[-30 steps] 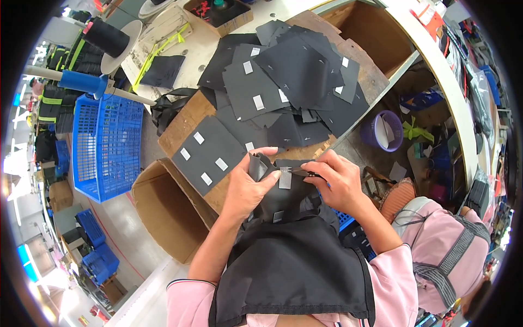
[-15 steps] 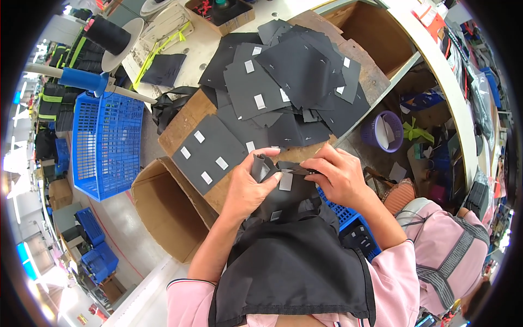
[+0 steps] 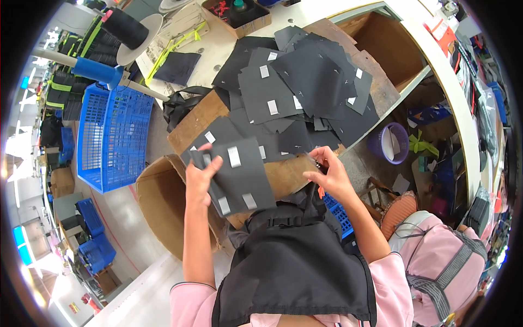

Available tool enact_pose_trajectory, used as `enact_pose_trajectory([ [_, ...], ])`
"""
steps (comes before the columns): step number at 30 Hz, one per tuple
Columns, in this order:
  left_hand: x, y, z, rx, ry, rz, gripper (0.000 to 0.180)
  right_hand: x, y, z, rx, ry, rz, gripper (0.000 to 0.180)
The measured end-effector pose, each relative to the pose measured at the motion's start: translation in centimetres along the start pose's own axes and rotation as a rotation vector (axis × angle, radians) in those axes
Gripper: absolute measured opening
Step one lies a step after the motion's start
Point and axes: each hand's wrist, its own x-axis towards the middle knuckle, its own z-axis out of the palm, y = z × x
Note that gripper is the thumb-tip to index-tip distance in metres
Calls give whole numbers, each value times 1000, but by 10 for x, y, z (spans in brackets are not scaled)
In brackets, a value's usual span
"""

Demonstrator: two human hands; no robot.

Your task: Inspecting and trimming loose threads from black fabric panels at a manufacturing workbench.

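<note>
My left hand (image 3: 199,179) grips a dark grey fabric panel (image 3: 248,177) by its left edge, thumb on top. White rectangular patches show on the panel, and its left side is folded under my fingers. It hangs over the near edge of the work surface, above my black apron (image 3: 294,256). To the right, clear of the panel, my right hand (image 3: 333,177) is closed with fingertips bent in. A small dark thing shows at those fingertips, with an orange bit (image 3: 321,192) below; its kind is unclear. Beyond both hands lies a loose pile of similar dark panels (image 3: 313,76).
An open cardboard box (image 3: 163,201) stands left of my left arm. Farther left is a blue plastic basket (image 3: 111,141), below a thread spool (image 3: 128,28). At the right are a purple bin (image 3: 393,143) and another person in pink (image 3: 447,250). Brown cardboard (image 3: 289,177) lies under the pile.
The panel, formerly bunched between both hands above my lap, is now spread out and carried left by my left hand. My right hand has let go of it and stays at the right.
</note>
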Motion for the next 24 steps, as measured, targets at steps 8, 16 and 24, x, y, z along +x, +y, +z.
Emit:
enact_pose_trajectory([
  [8,67,-88,-74,535,491,100,65,40,23,24,-231,211,174,35],
  [16,71,-80,-45,629,684,236,64,136,44,34,-986,68,-341,31],
  [24,28,-38,49,180,-46,391,33,145,17,35,-368,190,-90,20],
])
